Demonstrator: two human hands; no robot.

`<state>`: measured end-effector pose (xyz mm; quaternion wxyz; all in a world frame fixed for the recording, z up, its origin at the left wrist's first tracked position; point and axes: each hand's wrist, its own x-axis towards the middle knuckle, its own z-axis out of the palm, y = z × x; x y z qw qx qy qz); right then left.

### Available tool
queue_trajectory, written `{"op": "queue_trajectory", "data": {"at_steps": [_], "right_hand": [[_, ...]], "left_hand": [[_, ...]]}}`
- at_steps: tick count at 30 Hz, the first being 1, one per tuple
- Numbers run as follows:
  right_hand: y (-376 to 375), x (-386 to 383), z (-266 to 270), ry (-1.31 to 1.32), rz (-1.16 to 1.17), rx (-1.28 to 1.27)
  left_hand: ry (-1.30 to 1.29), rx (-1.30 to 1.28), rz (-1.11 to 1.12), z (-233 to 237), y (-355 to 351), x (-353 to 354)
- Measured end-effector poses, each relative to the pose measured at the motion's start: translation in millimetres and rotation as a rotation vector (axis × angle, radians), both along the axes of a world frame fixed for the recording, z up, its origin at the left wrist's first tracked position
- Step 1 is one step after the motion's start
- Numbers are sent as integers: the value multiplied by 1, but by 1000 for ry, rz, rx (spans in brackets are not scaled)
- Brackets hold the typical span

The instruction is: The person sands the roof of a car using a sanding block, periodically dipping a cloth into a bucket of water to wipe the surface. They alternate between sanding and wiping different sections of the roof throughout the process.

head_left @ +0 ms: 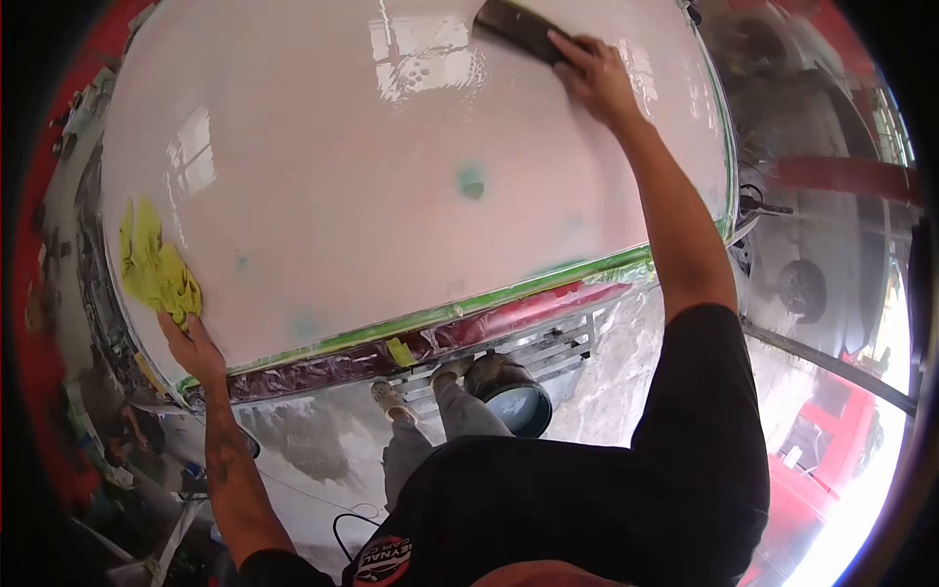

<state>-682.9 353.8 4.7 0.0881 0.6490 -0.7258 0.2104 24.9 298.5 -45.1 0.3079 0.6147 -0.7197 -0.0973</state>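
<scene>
A broad car panel (342,196) coated in pale pink fills the upper view, wet and glossy, with a few green spots showing through. My right hand (602,83) is closed around one end of a long dark sanding block (518,27) that lies against the panel near its far side. At the panel's left edge, my left hand (196,350) grips the lower end of a crumpled yellow cloth (155,259), which rests on the wet surface. Green masking tape (440,310) runs along the panel's near edge.
Below the taped edge is dark red bodywork (323,369) under plastic film. By my feet, a black bucket (518,403) holding water stands near a slatted platform (572,352). A car (802,284) is at the right, and a red vehicle (831,430) stands farther back.
</scene>
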Motion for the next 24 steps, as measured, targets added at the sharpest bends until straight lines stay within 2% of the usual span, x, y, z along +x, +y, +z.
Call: {"op": "queue_trajectory", "data": {"at_steps": [1,3,5,6,7,9,11,14,15,17,20,24], "right_hand": [[-24,-1,-2,-15,-111,-19],[-27,27,-6,20,-197,-88],[22,81,3,7,-22,-47],[93,139,3,-13,175,65],[131,166,4,39,288,180],[165,185,21,-63,496,277],[130,157,20,48,577,292],[12,103,3,124,299,82],[-32,85,5,35,204,11],[-86,82,14,27,-66,56],[-49,128,5,8,22,4],[94,231,8,45,372,211]], "left_hand": [[40,20,-5,2,1,-2],[21,11,-10,3,2,-4],[17,-10,2,2,-2,-3],[-35,-32,9,0,-1,1],[-89,-59,8,-3,-1,2],[-103,-55,22,-3,-2,2],[-121,-48,35,-3,1,1],[-93,-60,16,-3,1,3],[-105,-50,22,-4,1,3],[-119,-46,36,-5,2,2],[-130,-57,66,-3,-3,0],[-146,-16,102,-1,2,-1]]}}
